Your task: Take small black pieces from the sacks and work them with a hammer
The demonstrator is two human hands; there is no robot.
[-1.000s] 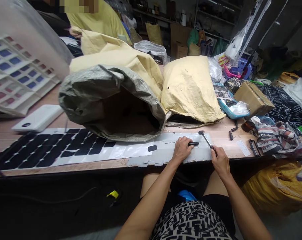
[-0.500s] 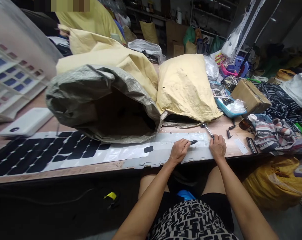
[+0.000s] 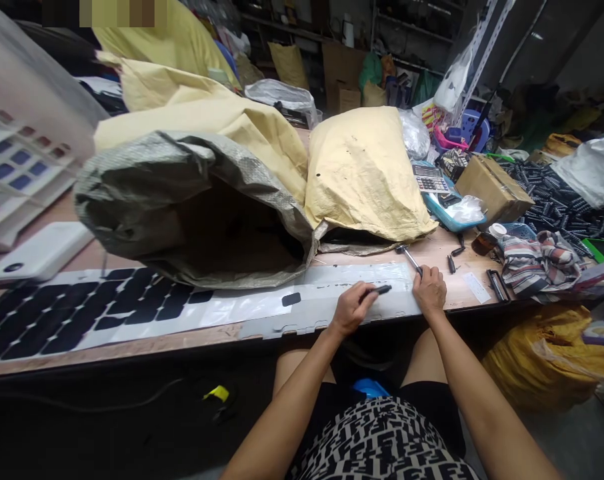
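Observation:
My left hand (image 3: 351, 309) is closed on a small black cylindrical piece (image 3: 383, 289), whose tip points right over the grey-white sheet (image 3: 322, 313) at the table's front edge. Beside it, my right hand (image 3: 430, 292) wraps around the dark handle of a small hammer-like tool (image 3: 411, 260). The tool's bright metal shaft slants away from me, and its head lies near the mouth of a full yellow sack (image 3: 367, 173). Other small black pieces (image 3: 451, 264) lie right of my right hand.
A large open sack (image 3: 192, 150) lies left of centre, its dark mouth facing me. Dark-patterned sheeting (image 3: 67, 313) and a white box (image 3: 37, 252) are farther left. At right stand a blue tray (image 3: 455, 217), a carton (image 3: 495, 190), a brown bottle (image 3: 482, 244) and striped cloth (image 3: 525, 263).
The view has shifted slightly, so everything sits a little farther left. The black piece in my left hand has tilted slightly; both hands keep their holds.

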